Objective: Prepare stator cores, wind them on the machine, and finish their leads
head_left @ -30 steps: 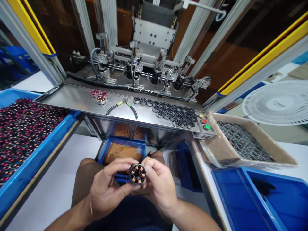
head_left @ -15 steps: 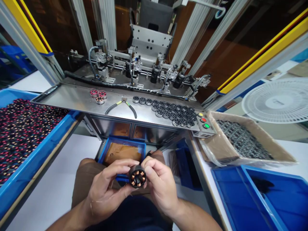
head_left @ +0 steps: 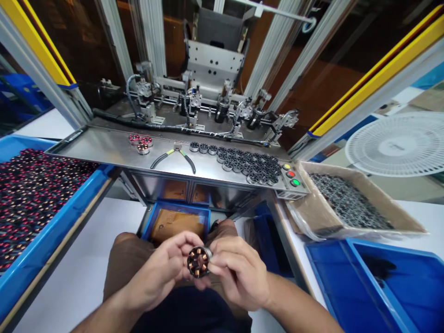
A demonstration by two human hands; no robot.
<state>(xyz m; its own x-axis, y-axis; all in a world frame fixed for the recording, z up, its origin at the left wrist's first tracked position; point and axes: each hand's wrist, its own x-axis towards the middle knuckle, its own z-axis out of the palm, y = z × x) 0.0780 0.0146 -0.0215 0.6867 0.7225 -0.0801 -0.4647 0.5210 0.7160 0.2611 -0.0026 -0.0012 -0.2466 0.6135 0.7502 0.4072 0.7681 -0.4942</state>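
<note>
A small round motor stator (head_left: 198, 262) with copper windings on a black core sits between both my hands, over my lap. My left hand (head_left: 157, 274) pinches its left side with thumb and fingertips. My right hand (head_left: 239, 275) grips its right side, fingers curled round a silver part at the stator's back. The winding face points up at the camera.
A steel shelf (head_left: 104, 147) carries three wound stators (head_left: 141, 142), pliers (head_left: 175, 155), several bare black cores (head_left: 248, 164) and coloured buttons (head_left: 290, 174). A blue bin (head_left: 52, 222) of wound stators is left; a carton (head_left: 350, 203) of cores and blue bins (head_left: 374, 286) right. A fan (head_left: 398, 143) stands far right.
The stator has been turned in my fingers and sits slightly lower. My right hand has shifted further over its right side, and the view has tilted a little.
</note>
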